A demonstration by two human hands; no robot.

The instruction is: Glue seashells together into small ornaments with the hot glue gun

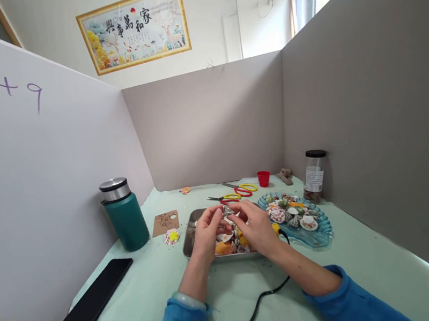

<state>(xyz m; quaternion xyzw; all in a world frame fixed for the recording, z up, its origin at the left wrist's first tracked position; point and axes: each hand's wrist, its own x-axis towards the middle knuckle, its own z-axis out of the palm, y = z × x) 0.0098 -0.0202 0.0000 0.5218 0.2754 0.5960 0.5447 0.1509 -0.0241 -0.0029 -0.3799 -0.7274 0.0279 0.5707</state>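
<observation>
Both hands meet over a metal tray (190,238) that holds several coloured seashells. My left hand (206,232) and my right hand (254,226) pinch a small patterned shell (228,211) between their fingertips, just above the tray. Most of the tray's contents are hidden behind the hands. A yellow tool (276,228) with a black cable (257,303) lies under my right wrist.
A blue glass dish (319,233) of shells sits to the right, with a clear jar (314,173) behind it. Scissors (236,193) and a red cup (263,178) lie at the back. On the left stand a green flask (125,215), a black phone (89,303), a brown card (165,223) and a shell (171,236).
</observation>
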